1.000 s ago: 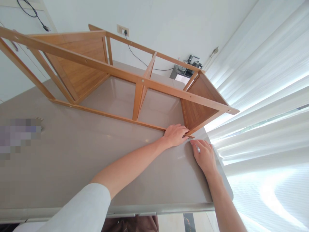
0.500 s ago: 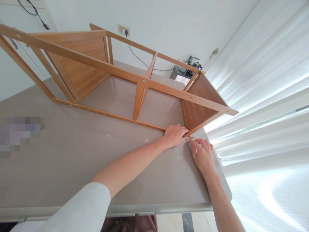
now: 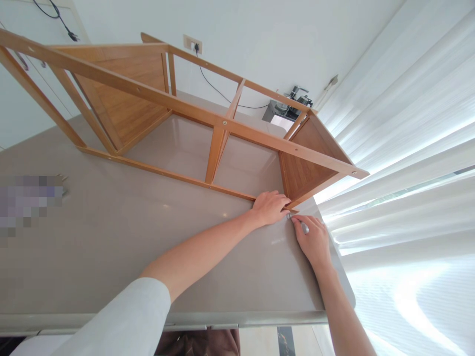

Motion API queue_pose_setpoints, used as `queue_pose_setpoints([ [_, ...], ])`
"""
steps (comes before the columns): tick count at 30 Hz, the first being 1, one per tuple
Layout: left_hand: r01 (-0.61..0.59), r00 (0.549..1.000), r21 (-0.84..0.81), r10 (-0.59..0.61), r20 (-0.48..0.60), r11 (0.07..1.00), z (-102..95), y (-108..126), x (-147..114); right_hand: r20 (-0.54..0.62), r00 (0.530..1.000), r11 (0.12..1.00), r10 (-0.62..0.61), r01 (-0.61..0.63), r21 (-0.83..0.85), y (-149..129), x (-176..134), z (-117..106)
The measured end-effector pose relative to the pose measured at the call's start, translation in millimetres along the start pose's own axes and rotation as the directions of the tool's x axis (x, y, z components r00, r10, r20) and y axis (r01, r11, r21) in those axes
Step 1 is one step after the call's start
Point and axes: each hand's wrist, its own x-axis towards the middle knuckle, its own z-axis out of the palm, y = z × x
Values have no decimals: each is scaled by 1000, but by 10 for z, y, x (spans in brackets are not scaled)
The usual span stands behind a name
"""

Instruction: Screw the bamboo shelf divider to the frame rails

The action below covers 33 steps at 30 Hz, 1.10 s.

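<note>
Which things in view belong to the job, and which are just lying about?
In the job:
wooden frame, left hand at its lower right corner
thin metal piece, in right hand

Just about:
kettle, behind
black cord, top left
white curtain, right
blurred item, left, untouched

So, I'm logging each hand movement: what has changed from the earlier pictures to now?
Only small changes show: the right hand shifted its fingers slightly around the small metal tool, and the whole view slid a little. Nothing was visibly taken hold of or let go. The left hand stayed at the near right corner of the wooden frame, which stayed put on the table.
</note>
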Motion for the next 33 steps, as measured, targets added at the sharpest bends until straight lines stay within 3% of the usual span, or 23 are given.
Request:
queue_pose_setpoints([
  [8, -3, 1000, -8, 3, -7, 1000, 7, -2, -7, -39, 997, 995, 61, -58, 77, 16, -10, 32],
  [18, 3, 1000, 2, -3, 8, 1000, 11, -5, 0, 79, 997, 995, 2, -10, 98, 28, -9, -32],
  [22, -11, 1000, 1, 11, 3, 1000, 25, -17, 3, 101, 980, 965, 174, -190, 183, 19, -26, -55],
  [27, -15, 1000, 2, 15, -6, 1000, 29, -22, 3, 119, 895, 837, 429, -444, 320, 12, 11, -144],
  [33, -3, 1000, 4, 3, -22, 1000, 47, -14, 5, 174, 859, 824, 481, -511, 245, -109, 104, -169],
])
